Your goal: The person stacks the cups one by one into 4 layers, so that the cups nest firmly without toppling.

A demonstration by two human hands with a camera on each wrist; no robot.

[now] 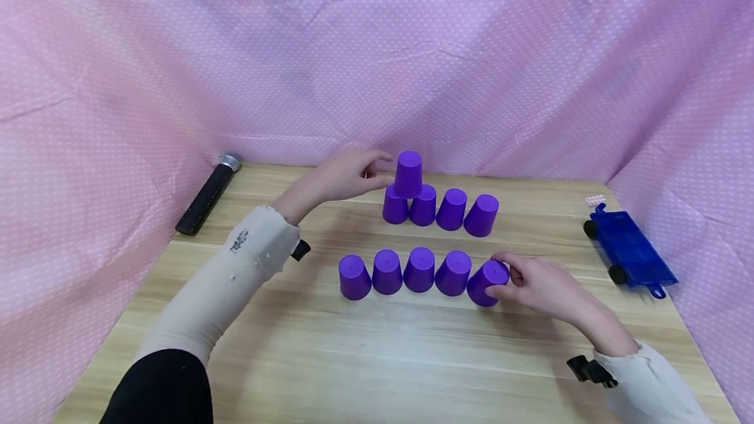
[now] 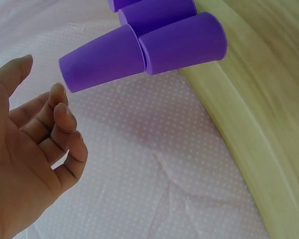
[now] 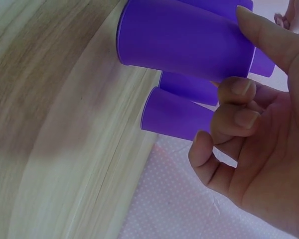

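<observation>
Upside-down purple cups stand in two rows on the wooden table. In the head view, one purple cup sits on a second level, bridging the two leftmost cups of the back row. My left hand is just left of this upper cup, thumb and fingers apart; the left wrist view shows a gap between the fingertips and the cup. At the right end of the front row, my right hand pinches a slightly tilted purple cup between thumb and fingers, near its closed top.
Several more cups line the front row, left of the right hand. A black microphone lies at the table's left edge. A blue toy trailer with black wheels stands at the right edge. Pink dotted cloth hangs around the table.
</observation>
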